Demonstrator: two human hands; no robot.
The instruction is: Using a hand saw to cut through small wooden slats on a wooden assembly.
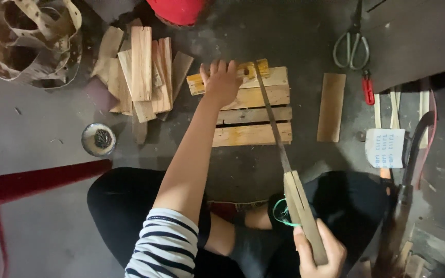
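Observation:
My left hand (221, 81) presses down on a yellow wooden strip (197, 82) that lies across the far edge of a small slatted wooden frame (253, 135) on the floor. My right hand (319, 255) grips the wooden handle of a hand saw (304, 213). Its long thin blade (269, 114) runs away from me over the slats and meets the yellow strip just right of my left hand's fingers. I sit cross-legged in dark trousers behind the frame.
A pile of wood offcuts (142, 72) lies to the left, with a small bowl of nails (99, 139) nearer me. A loose slat (331, 106), scissors (352, 45), a red cutter (368, 88) and folded sandpaper (385, 148) lie to the right.

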